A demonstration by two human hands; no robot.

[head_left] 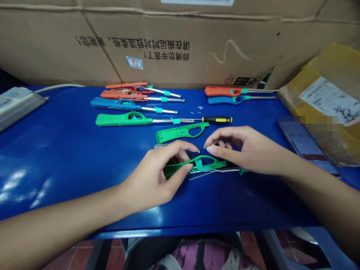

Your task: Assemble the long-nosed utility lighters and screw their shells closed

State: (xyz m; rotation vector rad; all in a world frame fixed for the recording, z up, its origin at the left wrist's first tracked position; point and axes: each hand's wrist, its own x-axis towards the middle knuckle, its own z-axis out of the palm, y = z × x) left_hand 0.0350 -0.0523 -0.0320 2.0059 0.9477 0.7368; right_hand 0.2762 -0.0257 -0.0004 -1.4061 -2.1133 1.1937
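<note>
An opened green lighter shell (210, 159) lies near the middle of the blue table, with a teal trigger piece (200, 165) and thin wires in it. My left hand (157, 174) is closed around the shell's left end, thumb and fingers on it. Just above the shell's right part is my right hand (242, 148), its thumb and index fingertips close together; whether anything tiny is between them cannot be made out. A separate green half shell (180, 132) lies just behind, beside a metal tube partly hidden by my left hand.
Complete lighters, green (120, 119), blue (115, 103) and orange (122, 95), lie at the back left. Others (222, 91) lie back right, near a black-yellow screwdriver (217, 120). A cardboard box (168, 22) stands behind; a yellow package (332, 67) and phone-like object (308, 148) are right.
</note>
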